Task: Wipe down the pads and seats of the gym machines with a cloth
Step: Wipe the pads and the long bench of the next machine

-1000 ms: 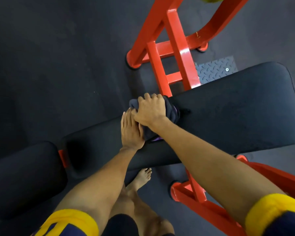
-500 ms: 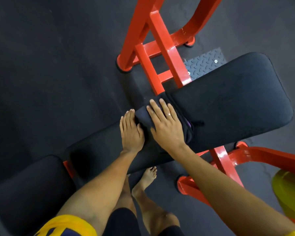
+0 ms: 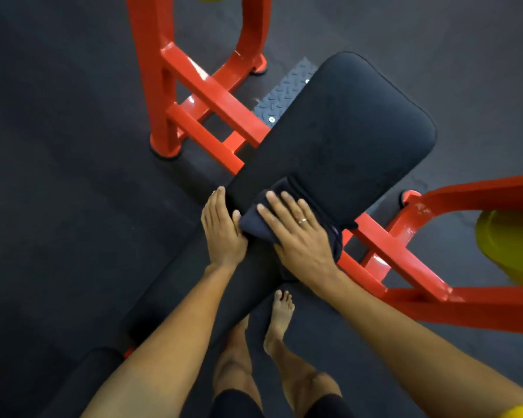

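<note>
A long black bench pad (image 3: 338,137) runs diagonally across the middle of the view. A dark navy cloth (image 3: 252,223) lies on its near half. My right hand (image 3: 296,233) presses flat on the cloth with its fingers straight and spread; part of the cloth hangs over the pad's right edge. My left hand (image 3: 222,230) rests flat on the pad just left of the cloth, fingers straight and together. A second black pad (image 3: 88,378) sits at the lower left.
The red steel frame (image 3: 212,95) rises left of the pad, and more red frame (image 3: 405,260) runs under it at the right. A yellow weight plate (image 3: 511,245) hangs at the right edge. A checkered metal footplate (image 3: 284,95) lies behind. My bare feet (image 3: 280,315) stand on the dark floor.
My right hand went from curled over the bunched cloth to flat on it, and has slid with it toward the pad's near right edge. The view has swung.
</note>
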